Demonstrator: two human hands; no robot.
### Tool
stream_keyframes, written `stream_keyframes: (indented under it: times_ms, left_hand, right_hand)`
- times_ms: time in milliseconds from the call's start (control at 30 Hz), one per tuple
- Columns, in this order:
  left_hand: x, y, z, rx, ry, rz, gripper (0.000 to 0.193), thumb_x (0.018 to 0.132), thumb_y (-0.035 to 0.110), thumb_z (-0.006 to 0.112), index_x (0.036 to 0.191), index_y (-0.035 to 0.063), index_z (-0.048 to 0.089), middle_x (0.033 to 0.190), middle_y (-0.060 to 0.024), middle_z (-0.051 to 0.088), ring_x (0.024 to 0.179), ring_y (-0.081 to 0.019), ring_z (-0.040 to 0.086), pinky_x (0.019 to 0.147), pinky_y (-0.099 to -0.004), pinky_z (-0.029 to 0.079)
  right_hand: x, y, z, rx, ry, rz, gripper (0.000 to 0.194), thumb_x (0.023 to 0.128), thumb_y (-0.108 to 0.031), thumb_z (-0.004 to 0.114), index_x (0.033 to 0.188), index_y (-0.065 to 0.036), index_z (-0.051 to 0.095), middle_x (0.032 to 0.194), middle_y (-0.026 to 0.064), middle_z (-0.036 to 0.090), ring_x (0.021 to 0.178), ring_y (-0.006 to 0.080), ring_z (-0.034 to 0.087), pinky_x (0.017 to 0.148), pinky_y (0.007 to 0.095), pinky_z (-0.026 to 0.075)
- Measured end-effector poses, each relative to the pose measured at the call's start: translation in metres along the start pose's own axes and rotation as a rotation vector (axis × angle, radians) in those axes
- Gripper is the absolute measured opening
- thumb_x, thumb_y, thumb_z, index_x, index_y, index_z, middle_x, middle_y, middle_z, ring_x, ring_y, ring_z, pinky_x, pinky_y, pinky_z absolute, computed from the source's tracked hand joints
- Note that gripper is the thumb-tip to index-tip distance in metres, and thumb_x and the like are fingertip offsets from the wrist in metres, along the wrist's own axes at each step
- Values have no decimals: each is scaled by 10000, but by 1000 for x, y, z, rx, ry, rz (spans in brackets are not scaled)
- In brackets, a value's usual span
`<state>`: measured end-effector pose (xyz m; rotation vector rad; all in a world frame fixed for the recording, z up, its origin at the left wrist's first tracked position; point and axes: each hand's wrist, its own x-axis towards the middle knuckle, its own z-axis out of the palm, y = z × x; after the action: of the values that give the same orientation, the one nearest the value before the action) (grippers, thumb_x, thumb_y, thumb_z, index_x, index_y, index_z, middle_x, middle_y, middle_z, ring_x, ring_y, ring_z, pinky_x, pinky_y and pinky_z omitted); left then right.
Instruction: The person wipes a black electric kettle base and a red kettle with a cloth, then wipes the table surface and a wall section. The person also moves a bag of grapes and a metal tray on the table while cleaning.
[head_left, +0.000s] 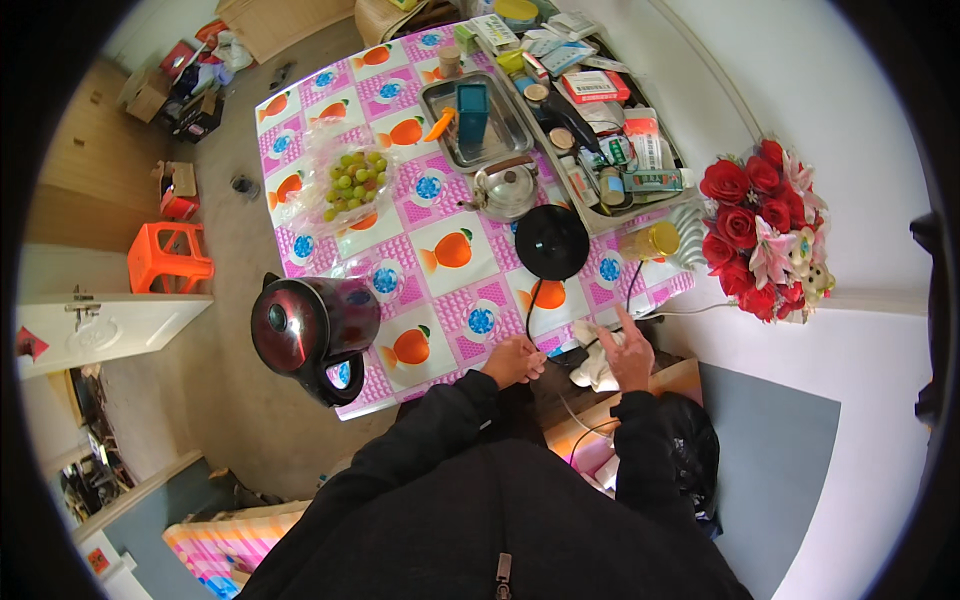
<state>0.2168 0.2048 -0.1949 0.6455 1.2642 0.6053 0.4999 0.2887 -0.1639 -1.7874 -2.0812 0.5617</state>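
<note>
My left hand, fingers curled, grips a black power cord at the table's near edge. The cord runs up to the round black kettle base on the patterned tablecloth. To its right, my right hand has its index finger raised and fingers apart, beside a whitish cloth and a dark cord; whether it touches the cloth is hard to tell. A dark red electric kettle stands at the table's left near corner. Behind the base sits a small metal teapot.
A clear bag of green grapes lies at the left. Behind the teapot is a metal tray with a teal container. Along the wall are a box of medicine packs, a yellow-lidded jar and artificial red flowers.
</note>
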Motion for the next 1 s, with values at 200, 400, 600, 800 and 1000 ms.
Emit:
stream_keyframes:
  times_ms: [200,400,600,800,1000]
  left_hand:
    - [19,-11,20,-367,76,-75,222,1069,158,779,1078,-50,703,947,-182,832,754,-221,822,610,-346,672]
    - [20,-4,49,-564,196,-129,187,1075,131,773,1116,-45,727,1009,-180,828,859,-262,840,722,-363,704]
    - [22,-4,57,-779,249,-85,110,1088,61,731,1087,-49,726,1029,-182,823,906,-280,845,758,-375,711]
    - [21,-12,49,-499,220,-46,78,1082,63,721,1084,-3,680,1006,-139,796,832,-229,822,703,-354,687]
    - [-4,-15,18,-235,168,-18,91,1085,109,708,1110,34,662,993,-108,797,813,-167,792,688,-327,645]
  right_hand:
    - [-30,0,-26,412,21,327,722,969,-292,895,1573,-16,612,1009,182,802,903,285,770,847,415,594]
    - [-38,-20,-22,213,-36,128,813,933,-325,920,1625,-78,569,1102,212,803,992,411,779,921,471,610]
    - [-58,-25,-41,374,-76,196,674,913,-272,937,1487,-46,668,1107,221,810,1015,377,797,914,455,622]
    - [-106,8,-65,526,-90,339,356,968,-209,896,1201,28,769,1042,127,827,941,190,781,884,339,616]
    - [-97,-24,-58,702,-108,367,309,1055,-248,800,1180,34,780,1062,94,811,980,161,742,910,321,587]
